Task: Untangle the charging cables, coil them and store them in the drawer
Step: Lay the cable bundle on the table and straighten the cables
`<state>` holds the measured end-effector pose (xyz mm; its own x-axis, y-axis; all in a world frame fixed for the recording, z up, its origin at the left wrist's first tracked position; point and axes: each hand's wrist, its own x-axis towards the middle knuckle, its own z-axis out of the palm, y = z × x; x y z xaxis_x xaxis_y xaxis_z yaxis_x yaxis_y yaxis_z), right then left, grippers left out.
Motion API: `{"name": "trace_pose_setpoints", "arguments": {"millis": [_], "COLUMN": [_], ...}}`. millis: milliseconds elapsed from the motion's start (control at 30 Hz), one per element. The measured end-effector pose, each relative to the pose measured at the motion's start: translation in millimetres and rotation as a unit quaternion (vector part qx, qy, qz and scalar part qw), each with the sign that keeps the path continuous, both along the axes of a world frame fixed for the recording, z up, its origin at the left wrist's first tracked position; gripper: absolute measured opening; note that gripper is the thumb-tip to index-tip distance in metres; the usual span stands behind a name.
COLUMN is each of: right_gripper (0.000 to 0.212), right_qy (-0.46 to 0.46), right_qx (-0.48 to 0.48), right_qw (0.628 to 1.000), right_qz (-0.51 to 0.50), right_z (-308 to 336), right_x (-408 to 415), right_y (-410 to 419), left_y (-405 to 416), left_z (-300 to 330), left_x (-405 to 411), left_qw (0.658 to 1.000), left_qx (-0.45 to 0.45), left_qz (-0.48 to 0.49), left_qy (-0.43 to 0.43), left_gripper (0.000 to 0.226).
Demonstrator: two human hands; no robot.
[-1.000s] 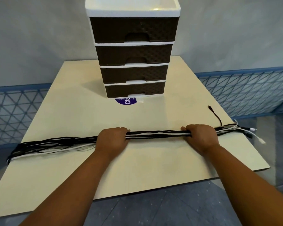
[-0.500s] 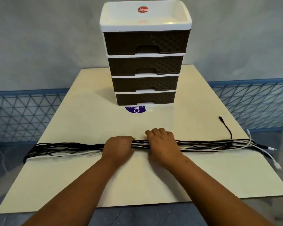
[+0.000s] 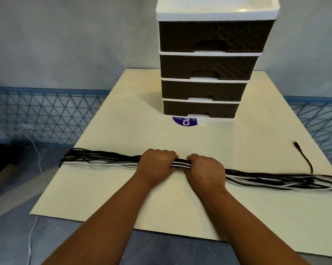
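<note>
A long bundle of black and white charging cables (image 3: pixel 266 177) lies stretched left to right across the cream board (image 3: pixel 142 134). My left hand (image 3: pixel 157 164) and my right hand (image 3: pixel 204 170) both grip the bundle near its middle, almost touching each other. The bundle's looped left end (image 3: pixel 73 159) reaches the board's left edge. One black cable end (image 3: pixel 302 155) curls away from the bundle at the right. A brown and white drawer unit (image 3: pixel 207 67) with several shut drawers stands at the back of the board.
A purple round sticker (image 3: pixel 184 122) lies just in front of the drawer unit. A blue mesh fence (image 3: pixel 46 115) runs behind the board on both sides. A thin white wire (image 3: pixel 37 155) trails over the grey floor at the left.
My right hand slid left along the bundle from near its right end until it sits next to my left hand. The view has shifted to the left.
</note>
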<state>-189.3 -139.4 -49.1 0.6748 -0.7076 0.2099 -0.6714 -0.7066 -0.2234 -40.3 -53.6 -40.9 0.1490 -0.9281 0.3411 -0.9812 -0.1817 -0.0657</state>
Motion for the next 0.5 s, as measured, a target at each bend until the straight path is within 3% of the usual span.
{"name": "trace_pose_setpoints", "arguments": {"millis": [200,333,500], "right_gripper": [0.023,0.026,0.025], "right_qy": [0.016,0.021,0.042], "right_qx": [0.001,-0.012,-0.014], "right_qw": [0.999,0.999,0.996], "right_qz": [-0.028,-0.041,-0.078], "right_z": [0,2,7], "right_x": [0,1,3], "right_y": [2,5,12], "left_y": [42,59,79], "left_z": [6,10,17], "left_x": [61,89,123], "left_qw": [1.000,0.999,0.995], "left_qx": [-0.005,0.032,0.073], "left_qz": [0.014,0.005,0.031], "left_qy": [-0.006,-0.025,0.055], "left_gripper": [0.024,0.035,0.024]}}
